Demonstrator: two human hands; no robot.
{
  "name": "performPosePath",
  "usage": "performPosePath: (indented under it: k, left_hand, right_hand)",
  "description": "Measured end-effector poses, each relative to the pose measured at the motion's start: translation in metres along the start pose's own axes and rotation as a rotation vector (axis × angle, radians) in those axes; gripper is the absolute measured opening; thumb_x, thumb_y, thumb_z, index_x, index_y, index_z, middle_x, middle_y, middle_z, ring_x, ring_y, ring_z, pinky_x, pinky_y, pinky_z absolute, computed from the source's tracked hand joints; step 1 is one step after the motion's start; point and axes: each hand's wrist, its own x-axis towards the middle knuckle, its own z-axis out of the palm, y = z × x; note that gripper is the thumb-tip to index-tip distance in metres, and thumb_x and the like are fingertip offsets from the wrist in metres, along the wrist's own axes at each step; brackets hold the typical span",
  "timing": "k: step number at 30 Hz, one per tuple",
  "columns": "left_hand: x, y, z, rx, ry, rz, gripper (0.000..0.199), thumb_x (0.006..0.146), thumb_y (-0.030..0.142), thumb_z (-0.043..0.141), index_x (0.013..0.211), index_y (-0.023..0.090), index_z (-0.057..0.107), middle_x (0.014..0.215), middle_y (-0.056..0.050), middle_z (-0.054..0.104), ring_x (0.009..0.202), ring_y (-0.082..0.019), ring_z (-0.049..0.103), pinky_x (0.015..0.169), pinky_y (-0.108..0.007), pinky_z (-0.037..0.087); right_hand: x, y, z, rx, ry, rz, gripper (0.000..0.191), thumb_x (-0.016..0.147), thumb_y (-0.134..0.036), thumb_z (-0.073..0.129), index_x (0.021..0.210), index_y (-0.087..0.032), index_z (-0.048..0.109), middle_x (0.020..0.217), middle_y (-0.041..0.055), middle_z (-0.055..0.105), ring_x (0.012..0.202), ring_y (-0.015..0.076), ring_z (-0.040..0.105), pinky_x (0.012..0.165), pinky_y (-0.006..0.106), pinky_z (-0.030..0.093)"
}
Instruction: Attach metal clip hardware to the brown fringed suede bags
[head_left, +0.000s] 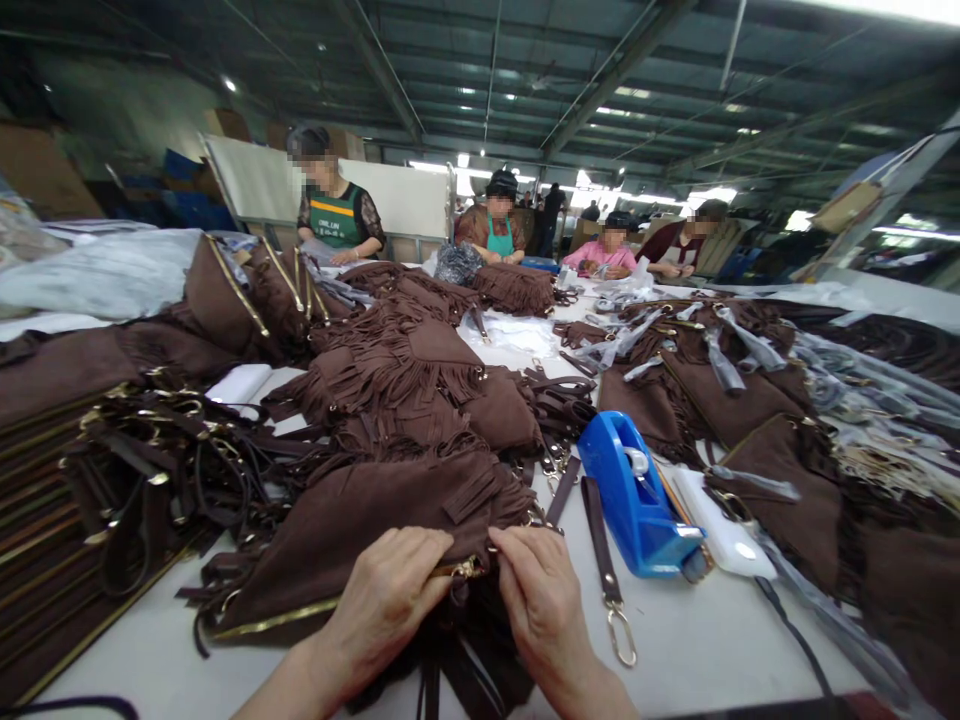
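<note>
A dark brown fringed bag (337,520) with a gold zipper lies in front of me at the table's near edge. My left hand (394,580) is closed on the bag at its zippered edge, thumb beside the gold zipper end (466,568). At the bag's right corner, my right hand (541,590) pinches the edge, with fingertips close to the metal fitting. Dark fringe strips hang below both hands. To the right lies a brown wrist strap (600,535) with a gold clasp (621,636), apart from my hand.
A blue tape dispenser (634,500) and a white device (724,525) stand on the right. Stacked brown bags (45,560) and a heap of straps (165,470) fill the left. More fringed bags (405,350) are piled ahead. Several co-workers (341,215) sit or stand across the table.
</note>
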Motion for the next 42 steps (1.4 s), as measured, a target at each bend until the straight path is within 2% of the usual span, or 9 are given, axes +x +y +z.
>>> performPosePath:
  k: [8, 14, 17, 21, 24, 27, 32, 38, 42]
  left_hand:
    - [0.000, 0.021, 0.027, 0.164, 0.058, 0.190, 0.038, 0.090, 0.008, 0.026, 0.110, 0.009, 0.059, 0.104, -0.012, 0.063, 0.094, -0.020, 0.057, 0.078, -0.031, 0.041]
    - [-0.003, 0.017, 0.036, 0.166, 0.042, 0.183, 0.042, 0.085, 0.004, 0.027, 0.107, 0.012, 0.062, 0.104, -0.010, 0.064, 0.093, -0.020, 0.056, 0.079, -0.031, 0.041]
    - [-0.007, 0.017, 0.033, 0.138, -0.025, 0.150, 0.046, 0.077, 0.000, 0.033, 0.114, 0.013, 0.058, 0.109, -0.009, 0.062, 0.098, -0.020, 0.055, 0.081, -0.030, 0.043]
    - [-0.005, 0.027, 0.012, 0.015, -0.123, 0.081, 0.060, 0.067, -0.002, 0.035, 0.123, 0.012, 0.049, 0.125, -0.010, 0.053, 0.119, -0.021, 0.046, 0.094, -0.032, 0.042]
    - [0.001, 0.045, 0.002, -0.234, -0.090, 0.036, 0.045, 0.077, 0.004, 0.042, 0.121, 0.015, 0.048, 0.116, -0.007, 0.060, 0.112, -0.016, 0.052, 0.096, -0.025, 0.043]
    - [0.000, 0.072, 0.013, -0.596, -0.217, -0.170, 0.036, 0.079, 0.013, 0.055, 0.114, 0.021, 0.050, 0.098, 0.000, 0.065, 0.087, -0.009, 0.062, 0.077, -0.012, 0.049]
    - [-0.014, 0.113, 0.049, -1.057, -0.446, -0.555, 0.058, 0.070, 0.011, 0.056, 0.124, 0.020, 0.038, 0.089, 0.000, 0.066, 0.072, -0.011, 0.063, 0.066, -0.016, 0.050]
    - [-0.001, 0.118, 0.037, -1.400, -0.389, -0.962, 0.025, 0.075, 0.025, 0.053, 0.098, 0.016, 0.053, 0.065, 0.003, 0.057, 0.058, -0.009, 0.055, 0.056, -0.018, 0.043]
    - [0.006, 0.110, 0.023, -1.586, -0.387, -1.281, 0.032, 0.066, 0.032, 0.067, 0.087, 0.012, 0.053, 0.067, 0.001, 0.060, 0.056, -0.009, 0.058, 0.051, -0.017, 0.041]
  right_hand:
    - [-0.029, 0.005, -0.009, -0.080, -0.077, 0.099, 0.031, 0.088, -0.004, 0.035, 0.111, -0.017, 0.050, 0.092, 0.0059, 0.063, 0.082, 0.0170, 0.056, 0.072, 0.031, 0.045]
    - [-0.055, 0.050, -0.033, -0.542, -0.133, 0.724, 0.025, 0.082, -0.017, 0.040, 0.099, -0.008, 0.057, 0.090, 0.0190, 0.057, 0.087, 0.0331, 0.051, 0.077, 0.048, 0.041]
    - [-0.055, 0.064, -0.042, -0.386, -0.147, 0.998, 0.021, 0.075, -0.016, 0.041, 0.086, -0.011, 0.058, 0.085, 0.0172, 0.054, 0.086, 0.0324, 0.051, 0.078, 0.046, 0.039]
    - [-0.049, 0.056, -0.051, -0.096, -0.153, 1.093, 0.018, 0.073, -0.028, 0.042, 0.072, -0.017, 0.055, 0.064, 0.0049, 0.051, 0.063, 0.0213, 0.052, 0.061, 0.033, 0.042]
    - [-0.043, 0.031, -0.056, 0.470, -0.005, 1.260, 0.032, 0.072, -0.046, 0.051, 0.076, -0.015, 0.059, 0.060, 0.0002, 0.050, 0.054, 0.0135, 0.047, 0.046, 0.022, 0.036]
    - [-0.034, 0.000, -0.057, 0.982, 0.302, 1.405, 0.045, 0.054, -0.046, 0.077, 0.081, -0.013, 0.062, 0.060, -0.0017, 0.052, 0.051, 0.0084, 0.043, 0.041, 0.016, 0.031]
    - [-0.023, -0.028, -0.047, 1.096, 0.578, 1.461, 0.047, 0.043, -0.041, 0.085, 0.077, -0.016, 0.063, 0.061, -0.0023, 0.058, 0.052, 0.0077, 0.049, 0.048, 0.017, 0.042]
    - [-0.032, -0.030, -0.043, 1.058, 0.634, 1.408, 0.042, 0.052, -0.041, 0.081, 0.080, -0.018, 0.060, 0.066, -0.0016, 0.061, 0.055, 0.0101, 0.053, 0.052, 0.021, 0.047]
    - [-0.046, -0.024, -0.043, 0.958, 0.591, 1.356, 0.047, 0.054, -0.044, 0.081, 0.087, -0.018, 0.060, 0.073, 0.0003, 0.064, 0.063, 0.0126, 0.057, 0.057, 0.023, 0.048]
